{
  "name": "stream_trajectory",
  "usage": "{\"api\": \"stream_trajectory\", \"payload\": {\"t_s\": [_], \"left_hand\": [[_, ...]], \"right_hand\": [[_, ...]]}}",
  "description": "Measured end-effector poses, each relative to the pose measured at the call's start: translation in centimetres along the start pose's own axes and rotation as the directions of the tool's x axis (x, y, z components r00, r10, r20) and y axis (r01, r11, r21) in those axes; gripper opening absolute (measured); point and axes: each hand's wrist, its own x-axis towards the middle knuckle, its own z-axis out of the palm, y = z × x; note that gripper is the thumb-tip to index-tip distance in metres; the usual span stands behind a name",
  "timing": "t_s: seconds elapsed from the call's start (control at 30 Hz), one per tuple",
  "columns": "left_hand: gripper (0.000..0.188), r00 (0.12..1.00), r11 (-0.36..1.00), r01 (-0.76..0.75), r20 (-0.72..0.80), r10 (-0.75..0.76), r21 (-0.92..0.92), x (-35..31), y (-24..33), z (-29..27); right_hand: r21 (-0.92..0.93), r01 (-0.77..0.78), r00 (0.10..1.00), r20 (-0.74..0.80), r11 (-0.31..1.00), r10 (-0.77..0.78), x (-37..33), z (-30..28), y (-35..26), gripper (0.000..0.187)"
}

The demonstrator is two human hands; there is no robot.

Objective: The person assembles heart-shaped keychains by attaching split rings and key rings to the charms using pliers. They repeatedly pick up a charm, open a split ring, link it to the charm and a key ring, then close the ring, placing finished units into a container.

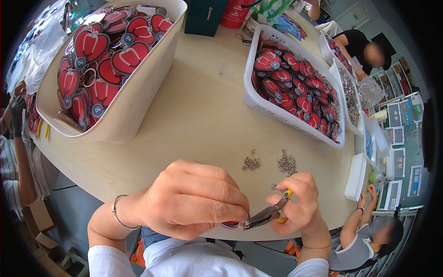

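Observation:
My left hand [189, 198] is closed, pinching a red and dark heart-shaped charm [229, 225] at the table's near edge. Most of that charm is hidden beneath my fingers. In my right hand [302, 198] are yellow-handled pliers [265, 216], their jaws pointing left and meeting a small metal piece at the charm's edge. Whether the jaws have closed fully is too small to tell. Just beyond my hands lie two little heaps of metal rings, a left heap [250, 163] and a right heap [286, 163], with a few loose ones by my right fingers.
A deep cream bin [157, 69] of finished-looking red charms with key rings stands far left. A white basket [295, 123] at the far right holds many similar charms. Behind are a dark green box [203, 18] and a red container [236, 15]. Co-workers sit around the table [207, 115].

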Motion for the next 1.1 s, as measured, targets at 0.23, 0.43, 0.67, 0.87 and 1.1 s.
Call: {"api": "stream_trajectory", "payload": {"t_s": [0.23,0.43,0.67,0.87,1.1], "left_hand": [[0.014,1.0,1.0,0.012,0.001,-0.012,0.005,-0.2,0.1,0.0],[0.013,1.0,1.0,0.021,-0.008,-0.021,0.002,-0.3,0.2,0.1],[0.011,0.999,0.975,-0.036,0.035,0.029,0.219,-0.1,0.5,0.0],[0.005,0.974,0.846,-0.223,0.087,0.207,0.485,-0.1,0.5,-0.1],[0.007,0.971,0.851,-0.238,0.093,0.22,0.469,0.0,0.3,-0.1]], "right_hand": [[-0.058,0.015,1.0,0.005,0.998,-0.015,0.1,0.2,-0.3,0.025],[-0.096,0.029,0.999,0.02,0.995,-0.028,0.2,0.2,-0.4,0.025],[0.0,-0.039,0.999,0.017,0.999,0.039,0.3,0.0,-0.3,0.03],[0.328,-0.208,0.971,0.186,0.921,0.153,0.2,-1.3,-0.2,0.034],[0.427,-0.212,0.96,0.261,0.879,0.105,0.3,-1.7,0.0,0.034]]}}
